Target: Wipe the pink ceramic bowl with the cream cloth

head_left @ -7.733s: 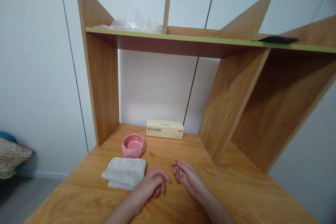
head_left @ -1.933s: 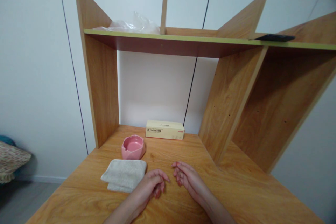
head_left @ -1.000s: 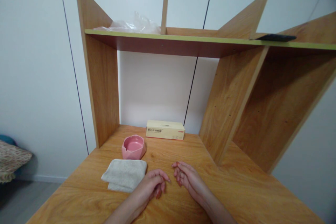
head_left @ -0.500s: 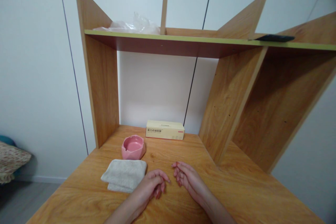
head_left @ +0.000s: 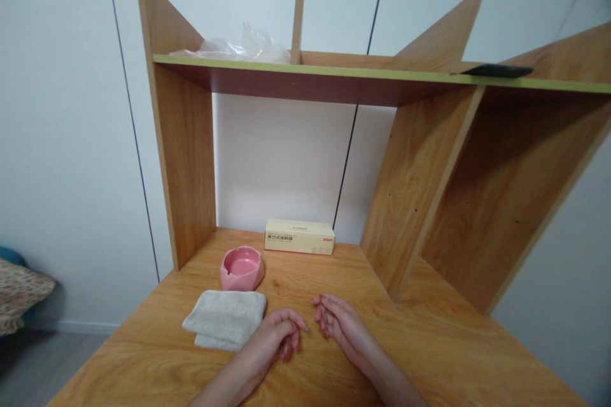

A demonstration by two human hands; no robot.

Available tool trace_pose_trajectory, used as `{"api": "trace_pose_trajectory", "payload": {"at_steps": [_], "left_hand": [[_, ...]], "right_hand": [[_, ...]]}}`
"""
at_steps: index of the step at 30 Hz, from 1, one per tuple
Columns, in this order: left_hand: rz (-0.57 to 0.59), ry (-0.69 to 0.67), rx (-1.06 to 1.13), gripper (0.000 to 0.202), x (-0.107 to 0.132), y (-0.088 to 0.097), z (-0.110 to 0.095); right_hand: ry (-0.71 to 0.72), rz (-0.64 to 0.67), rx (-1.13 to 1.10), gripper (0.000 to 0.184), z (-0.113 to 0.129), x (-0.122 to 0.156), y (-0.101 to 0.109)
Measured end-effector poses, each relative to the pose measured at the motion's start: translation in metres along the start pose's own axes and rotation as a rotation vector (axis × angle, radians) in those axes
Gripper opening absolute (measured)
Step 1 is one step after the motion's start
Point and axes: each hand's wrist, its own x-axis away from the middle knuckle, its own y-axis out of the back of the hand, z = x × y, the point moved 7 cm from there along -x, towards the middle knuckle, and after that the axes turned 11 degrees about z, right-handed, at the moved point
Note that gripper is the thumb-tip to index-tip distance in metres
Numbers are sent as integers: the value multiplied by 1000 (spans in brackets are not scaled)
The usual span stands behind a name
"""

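Note:
Both of my hands rest on the wooden desk (head_left: 429, 343), close together near its front middle. My left hand (head_left: 275, 336) lies palm down with its fingers loosely curled, holding nothing, just right of a folded grey-white towel (head_left: 224, 319). My right hand (head_left: 340, 323) lies beside it, fingers loosely bent and apart, also holding nothing. The fingertips of the two hands are a short gap apart. A pink ashtray (head_left: 241, 267) stands behind the towel. A long cream box (head_left: 299, 236) with printed lettering lies at the back of the desk by the wall.
A wooden hutch rises from the desk, with upright side panels (head_left: 185, 159) and a green-edged shelf (head_left: 334, 73) overhead. Crumpled clear plastic (head_left: 243, 46) lies on the shelf's left part, a flat black object (head_left: 501, 70) on its right. A patterned cushion (head_left: 21, 292) shows far left.

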Motion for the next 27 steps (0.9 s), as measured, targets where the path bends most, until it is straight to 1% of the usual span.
{"api": "trace_pose_trajectory", "payload": {"at_steps": [8, 27], "left_hand": [[-9, -9, -2, 20, 2, -1, -2], [-6, -2, -37, 19, 2, 0, 0]], "right_hand": [[4, 4, 22, 32, 1, 1, -1], [0, 3, 16, 36, -1, 0, 0]]}}
